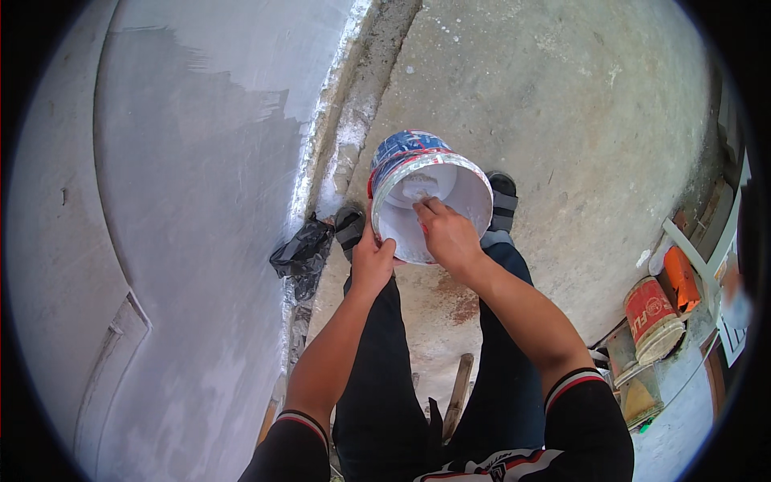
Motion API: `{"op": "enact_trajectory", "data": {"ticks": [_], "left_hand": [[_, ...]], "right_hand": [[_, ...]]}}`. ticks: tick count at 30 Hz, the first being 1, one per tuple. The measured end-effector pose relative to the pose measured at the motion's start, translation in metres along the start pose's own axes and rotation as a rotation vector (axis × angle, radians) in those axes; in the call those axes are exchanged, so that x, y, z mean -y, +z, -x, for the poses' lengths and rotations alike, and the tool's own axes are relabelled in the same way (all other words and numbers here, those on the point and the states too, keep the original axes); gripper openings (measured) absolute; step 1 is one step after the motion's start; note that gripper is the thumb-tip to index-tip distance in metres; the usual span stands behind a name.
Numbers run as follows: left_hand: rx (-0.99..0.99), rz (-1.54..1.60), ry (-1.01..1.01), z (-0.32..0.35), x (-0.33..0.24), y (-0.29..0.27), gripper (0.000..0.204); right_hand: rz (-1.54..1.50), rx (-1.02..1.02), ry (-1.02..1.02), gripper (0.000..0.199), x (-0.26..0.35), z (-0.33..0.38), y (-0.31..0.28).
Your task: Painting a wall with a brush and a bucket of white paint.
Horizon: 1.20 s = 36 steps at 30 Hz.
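Note:
A paint bucket [411, 147], blue, red and white outside and smeared with white paint, is tilted with its mouth toward me. My left hand [374, 263] grips its rim at the near left, the thumb over the edge. Inside the bucket, my right hand [451, 234] is closed around a paintbrush [419, 188]. White-coated bristles rest against the bucket's inner bottom, while most of the handle is hidden by my fingers. White paint coats the inner wall.
Left of me is a wall [201, 161] with wet-looking grey patches and white paint along its base. A black plastic bag [305, 251] lies by my left sandal [348, 226]. At right stand a red bucket [647, 309] and an orange container [681, 279] among boards.

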<state>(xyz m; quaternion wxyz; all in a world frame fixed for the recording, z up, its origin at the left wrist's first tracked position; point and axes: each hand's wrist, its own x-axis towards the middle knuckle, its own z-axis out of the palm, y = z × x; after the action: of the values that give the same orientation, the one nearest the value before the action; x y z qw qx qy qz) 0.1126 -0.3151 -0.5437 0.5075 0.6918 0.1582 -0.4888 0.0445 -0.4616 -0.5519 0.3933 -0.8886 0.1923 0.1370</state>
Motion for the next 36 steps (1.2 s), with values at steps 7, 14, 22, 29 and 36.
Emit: {"op": "enact_trajectory", "data": {"ticks": [7,14,22,29,36], "left_hand": [[-0.010,-0.031,0.014,0.012,-0.010,-0.023,0.074],[-0.020,0.016,0.019,0.021,-0.019,-0.032,0.075],[-0.066,0.085,0.007,0.027,-0.019,-0.037,0.076],[-0.096,0.055,0.002,0.030,-0.013,-0.037,0.064],[-0.092,0.023,-0.003,0.023,-0.005,-0.034,0.075]], "right_hand": [[0.012,0.013,-0.013,0.028,0.021,-0.005,-0.009],[0.015,-0.074,-0.038,0.027,0.036,-0.011,0.004],[0.008,-0.028,-0.067,0.028,0.046,-0.010,0.007],[0.004,-0.023,-0.122,0.025,0.048,-0.007,-0.006],[0.015,0.027,-0.065,0.023,0.047,-0.006,-0.016]]}}
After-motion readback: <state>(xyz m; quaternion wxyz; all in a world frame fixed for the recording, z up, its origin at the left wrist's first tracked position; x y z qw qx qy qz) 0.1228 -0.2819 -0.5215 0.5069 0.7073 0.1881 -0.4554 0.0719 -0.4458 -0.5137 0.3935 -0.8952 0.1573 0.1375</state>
